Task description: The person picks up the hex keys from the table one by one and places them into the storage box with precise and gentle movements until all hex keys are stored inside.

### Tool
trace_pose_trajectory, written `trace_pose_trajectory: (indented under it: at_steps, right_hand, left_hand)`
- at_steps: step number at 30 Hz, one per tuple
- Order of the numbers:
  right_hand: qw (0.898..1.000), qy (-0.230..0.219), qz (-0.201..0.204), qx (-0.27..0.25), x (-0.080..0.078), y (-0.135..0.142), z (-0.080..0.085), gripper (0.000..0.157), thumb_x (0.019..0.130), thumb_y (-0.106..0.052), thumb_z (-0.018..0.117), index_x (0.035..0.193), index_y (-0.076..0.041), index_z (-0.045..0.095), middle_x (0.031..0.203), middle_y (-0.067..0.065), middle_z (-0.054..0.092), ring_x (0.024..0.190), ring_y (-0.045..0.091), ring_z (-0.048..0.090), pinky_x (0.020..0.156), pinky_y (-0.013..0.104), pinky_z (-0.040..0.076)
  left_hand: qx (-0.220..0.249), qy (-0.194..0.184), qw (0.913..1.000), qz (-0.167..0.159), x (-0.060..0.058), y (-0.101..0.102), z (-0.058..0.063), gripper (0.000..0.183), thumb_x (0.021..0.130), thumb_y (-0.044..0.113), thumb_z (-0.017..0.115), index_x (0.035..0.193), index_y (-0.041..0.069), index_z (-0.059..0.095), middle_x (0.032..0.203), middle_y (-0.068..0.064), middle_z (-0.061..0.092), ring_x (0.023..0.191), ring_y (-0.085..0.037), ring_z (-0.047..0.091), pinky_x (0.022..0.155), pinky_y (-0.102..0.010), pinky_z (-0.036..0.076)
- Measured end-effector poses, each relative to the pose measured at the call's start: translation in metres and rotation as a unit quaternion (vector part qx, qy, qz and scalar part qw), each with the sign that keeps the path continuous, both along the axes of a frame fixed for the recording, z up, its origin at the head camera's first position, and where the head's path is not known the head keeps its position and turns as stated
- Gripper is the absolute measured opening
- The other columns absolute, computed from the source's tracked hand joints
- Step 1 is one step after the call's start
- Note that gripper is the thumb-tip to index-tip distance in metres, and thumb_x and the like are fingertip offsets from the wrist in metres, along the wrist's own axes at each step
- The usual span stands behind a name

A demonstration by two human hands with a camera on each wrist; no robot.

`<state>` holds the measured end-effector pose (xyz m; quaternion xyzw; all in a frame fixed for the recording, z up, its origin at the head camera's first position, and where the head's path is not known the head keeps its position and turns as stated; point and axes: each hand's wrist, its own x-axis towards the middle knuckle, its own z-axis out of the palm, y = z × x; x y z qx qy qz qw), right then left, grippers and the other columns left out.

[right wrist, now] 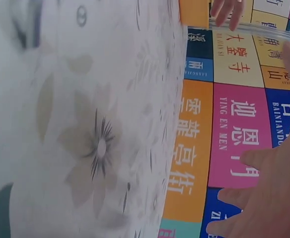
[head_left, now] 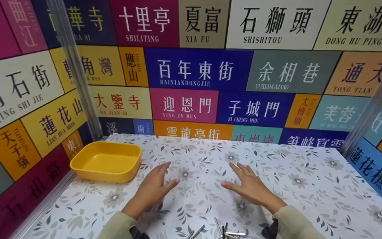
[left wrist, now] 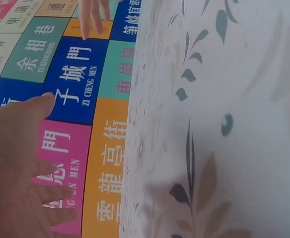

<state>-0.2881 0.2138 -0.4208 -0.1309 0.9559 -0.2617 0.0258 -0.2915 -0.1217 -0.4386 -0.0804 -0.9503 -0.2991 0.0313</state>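
My left hand (head_left: 153, 191) is held over the flowered tablecloth (head_left: 204, 192), fingers straight and thumb apart, with nothing in it. Facing it across a gap, my right hand (head_left: 249, 187) has its fingers spread and is also bare. Several slim, shiny metal pieces (head_left: 232, 234) lie crossed at the bottom edge of the head view, partly cut off; they are nearer the person than both hands. A yellow plastic basin (head_left: 104, 177) stands to the left of the left hand, its visible inside bare. Both wrist views show the extended fingers of the left hand (left wrist: 21, 168) and right hand (right wrist: 276, 183).
Walls covered in coloured panels with Chinese place names (head_left: 197, 69) close off the back and sides. Clear upright posts (head_left: 78, 66) stand at the back left and back right corners. A blurred grey metal end (right wrist: 33, 22) shows in the right wrist view.
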Motion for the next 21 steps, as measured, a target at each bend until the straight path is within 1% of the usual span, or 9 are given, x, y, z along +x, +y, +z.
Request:
trace_pose_trajectory:
  at_steps: [3,6,10,13,15,17,21]
  right_hand:
    - [0.999,-0.018,0.013,-0.040,-0.001,-0.007,0.001,0.084,0.096,-0.066,0.049,0.162,-0.022,0.023,0.169,0.019,0.017,0.155,0.048,0.008,0.117,0.078,0.009]
    - [0.997,-0.029,0.020,-0.071,-0.002,-0.016,-0.001,0.081,0.098,-0.063,0.047,0.163,-0.021,0.023,0.169,0.019,0.017,0.155,0.047,0.012,0.117,0.077,0.012]
    - [0.992,-0.026,0.033,-0.119,-0.001,-0.030,-0.005,0.073,0.102,-0.055,0.044,0.162,-0.018,0.024,0.168,0.018,0.020,0.155,0.045,0.018,0.119,0.073,0.015]
    - [0.984,-0.031,0.041,-0.168,-0.001,-0.043,-0.006,0.066,0.105,-0.050,0.039,0.161,-0.018,0.027,0.168,0.016,0.024,0.155,0.043,0.020,0.121,0.070,0.015]
    - [0.976,-0.048,0.047,-0.209,-0.001,-0.051,-0.006,0.063,0.106,-0.049,0.036,0.161,-0.018,0.028,0.168,0.015,0.024,0.156,0.041,0.019,0.123,0.067,0.013]
    - [0.964,-0.074,0.053,-0.248,-0.002,-0.059,-0.006,0.064,0.107,-0.050,0.032,0.162,-0.018,0.026,0.169,0.013,0.021,0.157,0.039,0.016,0.124,0.066,0.011]
    - [0.935,-0.123,0.070,-0.325,-0.004,-0.073,-0.006,0.067,0.107,-0.052,0.027,0.163,-0.015,0.021,0.169,0.017,0.018,0.157,0.041,0.013,0.124,0.068,0.011]
  left_hand:
    - [0.024,0.027,0.9986,0.038,0.005,-0.009,0.000,0.071,0.095,0.052,0.062,0.153,0.015,0.043,0.156,-0.015,0.046,0.144,-0.034,0.044,0.119,-0.055,0.037]
    - [0.041,0.052,0.9952,0.071,0.008,-0.017,0.001,0.064,0.096,0.046,0.063,0.150,0.014,0.047,0.153,-0.014,0.050,0.141,-0.033,0.048,0.116,-0.054,0.040]
    - [0.082,0.079,0.9880,0.104,0.012,-0.031,-0.001,0.058,0.097,0.038,0.064,0.148,0.015,0.049,0.152,-0.011,0.051,0.141,-0.028,0.047,0.119,-0.052,0.038]
    - [0.113,0.098,0.9808,0.125,0.014,-0.046,-0.005,0.055,0.097,0.034,0.065,0.146,0.015,0.050,0.151,-0.009,0.050,0.140,-0.027,0.047,0.121,-0.052,0.035]
    - [0.130,0.118,0.9745,0.140,0.014,-0.058,-0.007,0.054,0.096,0.030,0.065,0.145,0.014,0.050,0.150,-0.011,0.050,0.139,-0.028,0.047,0.121,-0.052,0.034]
    - [0.149,0.138,0.9672,0.153,0.013,-0.071,-0.010,0.052,0.095,0.027,0.066,0.143,0.012,0.051,0.149,-0.012,0.049,0.139,-0.030,0.045,0.122,-0.052,0.032]
    - [0.188,0.182,0.9465,0.189,0.008,-0.096,-0.013,0.050,0.094,0.020,0.067,0.140,0.007,0.052,0.149,-0.017,0.048,0.139,-0.034,0.043,0.121,-0.053,0.030]
